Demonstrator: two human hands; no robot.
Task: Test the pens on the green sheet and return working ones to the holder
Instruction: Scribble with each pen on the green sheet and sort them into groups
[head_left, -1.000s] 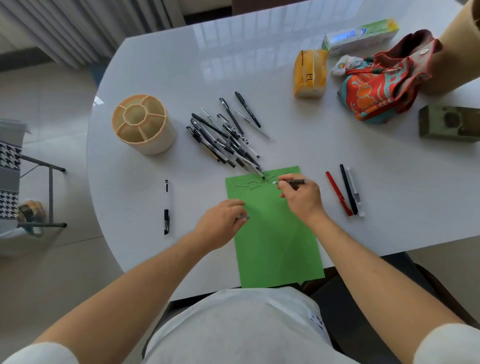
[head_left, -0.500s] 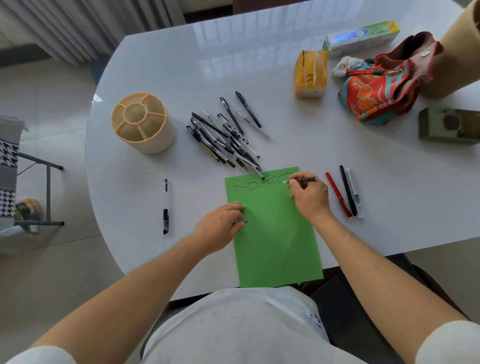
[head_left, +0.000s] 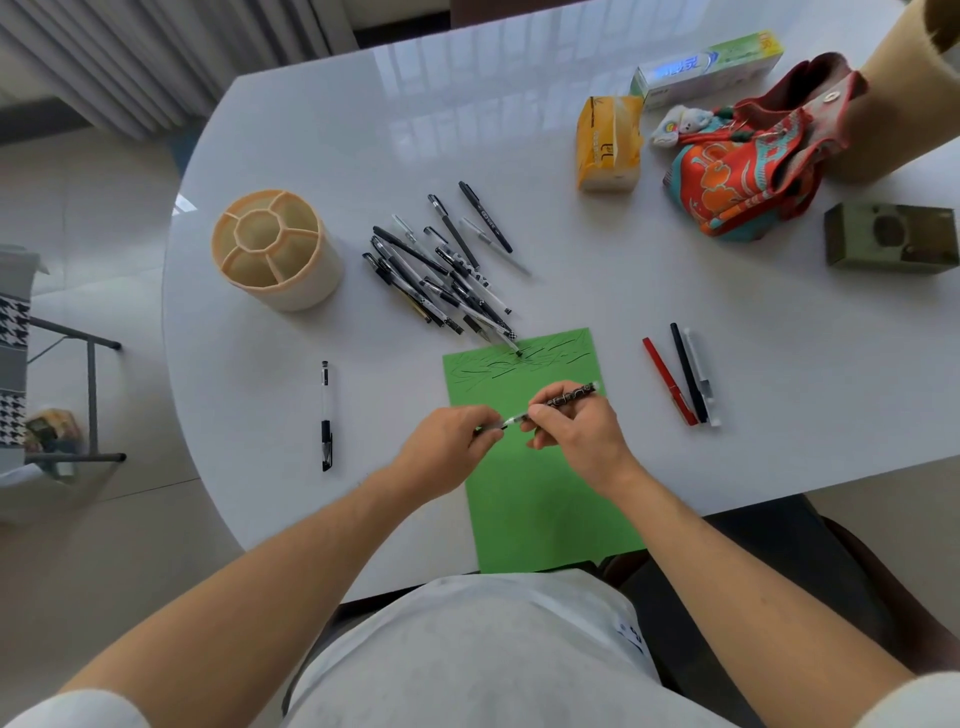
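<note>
A green sheet (head_left: 540, 499) lies at the table's near edge, with black scribbles along its top. Above its middle my right hand (head_left: 576, 431) grips a black patterned pen (head_left: 569, 397), tip pointing left. My left hand (head_left: 447, 447) pinches a small dark pen cap (head_left: 488, 428) right at that tip. A pile of several black pens (head_left: 441, 270) lies just beyond the sheet. The beige round pen holder (head_left: 275, 249) stands to the left, its compartments showing no pens.
One pen (head_left: 325, 415) lies alone left of the sheet. A red, a black and a clear pen (head_left: 683, 374) lie together on the right. Farther back are a yellow tissue pack (head_left: 605, 143), a toothpaste box (head_left: 706, 67), a colourful bag (head_left: 748, 166) and a green box (head_left: 888, 241).
My right hand left the scribbles at the sheet's top and drew the pen toward me. My left hand rose off the sheet and met the pen's tip with the cap.
</note>
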